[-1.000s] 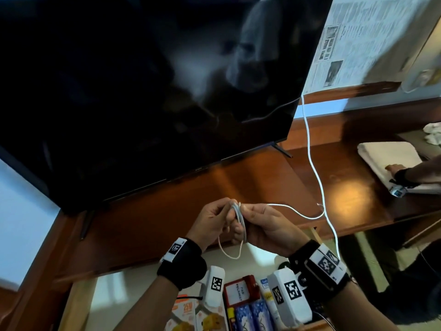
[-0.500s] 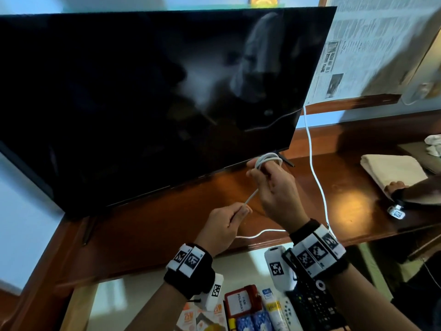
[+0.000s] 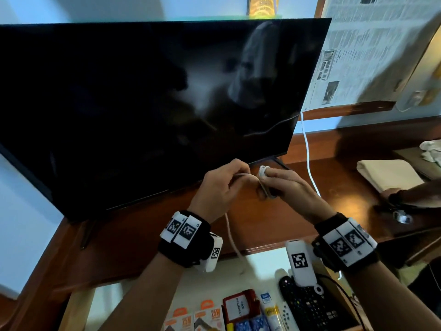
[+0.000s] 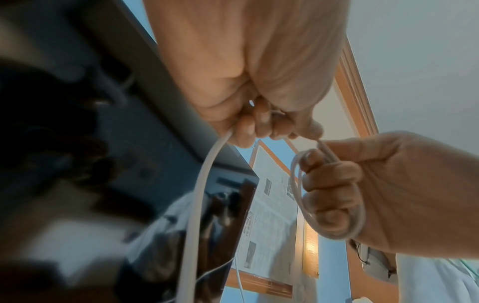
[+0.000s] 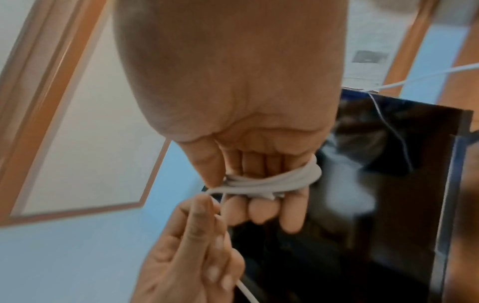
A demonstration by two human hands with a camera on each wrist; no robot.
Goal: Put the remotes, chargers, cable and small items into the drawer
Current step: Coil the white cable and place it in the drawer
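Head view: cable [image 3: 262, 172] coiled round right hand [image 3: 290, 191], left hand [image 3: 220, 187] pinching tail.

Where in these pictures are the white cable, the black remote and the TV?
white cable [image 5: 272, 182], right wrist view, on the coil round the fingers.
black remote [image 3: 307, 306], head view, on its button face.
TV [image 3: 143, 103], head view, mid-screen.

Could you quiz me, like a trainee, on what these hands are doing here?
1. True or false: the cable is looped round the right hand's fingers.
2. What does the left hand grip?
A. a remote
B. the cable's free length
C. a towel
3. Fill in: behind both hands stands a dark ____.

Key:
1. True.
2. B. It trails down toward the open drawer.
3. TV.
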